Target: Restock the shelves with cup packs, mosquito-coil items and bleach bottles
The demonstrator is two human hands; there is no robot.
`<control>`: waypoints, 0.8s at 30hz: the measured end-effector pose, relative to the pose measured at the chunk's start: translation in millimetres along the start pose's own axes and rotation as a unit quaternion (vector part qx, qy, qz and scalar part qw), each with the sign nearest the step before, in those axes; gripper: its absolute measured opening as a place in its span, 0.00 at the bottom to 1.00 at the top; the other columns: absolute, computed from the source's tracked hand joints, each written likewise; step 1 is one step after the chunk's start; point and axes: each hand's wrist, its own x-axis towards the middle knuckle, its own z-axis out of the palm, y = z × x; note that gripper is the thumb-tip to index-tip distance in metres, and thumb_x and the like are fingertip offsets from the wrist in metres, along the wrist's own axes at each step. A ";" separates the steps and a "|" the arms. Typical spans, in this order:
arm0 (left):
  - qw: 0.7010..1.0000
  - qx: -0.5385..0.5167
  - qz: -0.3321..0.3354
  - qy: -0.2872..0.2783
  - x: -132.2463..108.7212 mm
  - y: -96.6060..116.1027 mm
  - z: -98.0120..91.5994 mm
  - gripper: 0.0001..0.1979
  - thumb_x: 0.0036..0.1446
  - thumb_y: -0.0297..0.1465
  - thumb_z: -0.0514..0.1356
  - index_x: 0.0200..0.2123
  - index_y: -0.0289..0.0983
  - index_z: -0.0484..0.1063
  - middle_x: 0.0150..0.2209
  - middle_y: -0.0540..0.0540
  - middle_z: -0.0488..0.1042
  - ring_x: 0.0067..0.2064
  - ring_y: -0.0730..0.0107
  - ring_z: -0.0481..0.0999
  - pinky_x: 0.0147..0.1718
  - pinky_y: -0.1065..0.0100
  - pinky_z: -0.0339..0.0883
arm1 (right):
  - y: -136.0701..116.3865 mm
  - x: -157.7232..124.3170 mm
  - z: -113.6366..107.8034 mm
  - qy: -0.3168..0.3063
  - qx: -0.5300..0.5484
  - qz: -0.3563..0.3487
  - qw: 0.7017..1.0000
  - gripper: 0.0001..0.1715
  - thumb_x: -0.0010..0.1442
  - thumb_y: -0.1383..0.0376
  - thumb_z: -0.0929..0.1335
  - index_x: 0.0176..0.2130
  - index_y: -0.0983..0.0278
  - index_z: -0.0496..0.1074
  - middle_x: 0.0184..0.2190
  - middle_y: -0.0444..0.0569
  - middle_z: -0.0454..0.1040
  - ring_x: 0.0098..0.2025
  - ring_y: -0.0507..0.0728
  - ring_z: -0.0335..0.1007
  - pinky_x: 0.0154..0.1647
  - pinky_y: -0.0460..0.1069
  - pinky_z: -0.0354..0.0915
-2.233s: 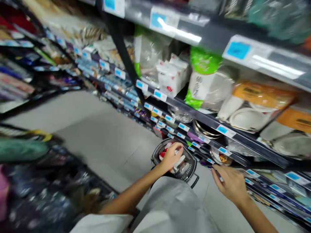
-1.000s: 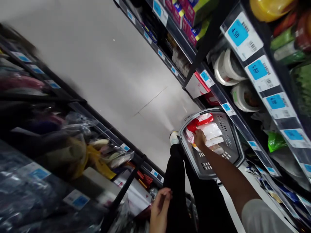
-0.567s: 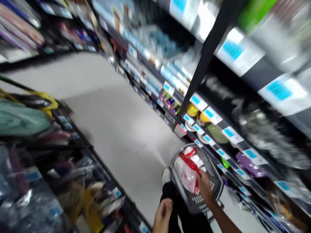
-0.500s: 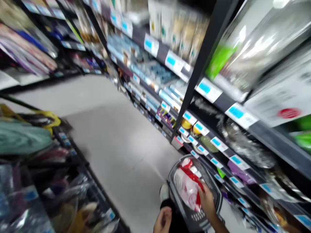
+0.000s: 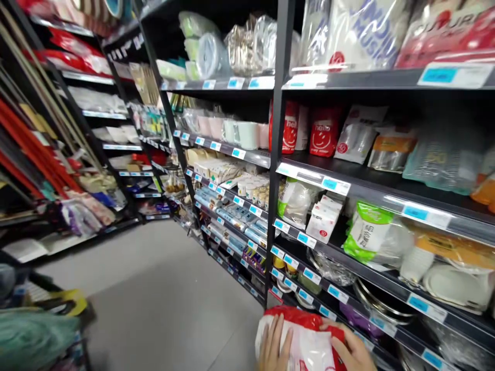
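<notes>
Red-and-white plastic package (image 5: 309, 344), one: at the bottom edge of the view, right of centre, in front of the lower shelves; red along the top and at the right end, white on the near face.

Left hand (image 5: 275, 346), one: fingers extended, slightly parted, laid against the package's near face; whether it grips underneath cannot be told.

Right hand (image 5: 351, 346), one: closed about the red right end, thumb on the near side, fingers over the top.

Shelving, right of the black post (image 5: 274, 170): red "hello" packs (image 5: 325, 131) on the shelf above the boxes; white boxes (image 5: 325, 216), grouped, one shelf lower; green-and-white bag (image 5: 370, 232), right of these boxes; blue-and-white price labels (image 5: 425, 214) along the shelf edges.

Shelving, left of the post: pastel cups (image 5: 247, 135); light-blue packages (image 5: 234, 214), below them.

Floor (image 5: 162, 304): grey.

Lower left corner: green bundle (image 5: 36, 335), blurred, beside a yellow item (image 5: 73, 301).
</notes>
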 end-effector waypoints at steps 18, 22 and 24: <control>0.847 -0.500 -0.174 0.040 175.9 127.4 -166.2 0.53 0.37 0.36 0.77 0.67 0.37 0.60 0.64 0.31 0.67 0.66 0.40 0.66 0.64 0.50 0.63 | -146.6 -54.0 -97.9 0.117 0.322 -0.211 0.915 0.19 0.61 0.47 0.72 0.47 0.53 0.75 0.60 0.52 0.73 0.61 0.66 0.69 0.63 0.65 0.64; 0.610 -0.703 -0.363 0.032 199.5 154.6 -170.5 0.41 0.39 0.43 0.77 0.55 0.38 0.67 0.49 0.39 0.80 0.49 0.48 0.81 0.51 0.52 0.75 | -130.8 -45.2 -87.0 0.103 0.240 -0.190 0.947 0.36 0.57 0.44 0.74 0.59 0.54 0.69 0.66 0.53 0.65 0.69 0.65 0.59 0.72 0.64 0.50; 0.555 -0.734 -0.390 0.035 202.9 159.3 -170.1 0.36 0.41 0.42 0.76 0.51 0.39 0.69 0.46 0.42 0.82 0.44 0.53 0.83 0.49 0.52 0.77 | -117.8 -47.5 -80.8 0.071 0.196 -0.159 0.965 0.42 0.58 0.43 0.73 0.64 0.55 0.64 0.70 0.53 0.60 0.72 0.64 0.54 0.74 0.63 0.46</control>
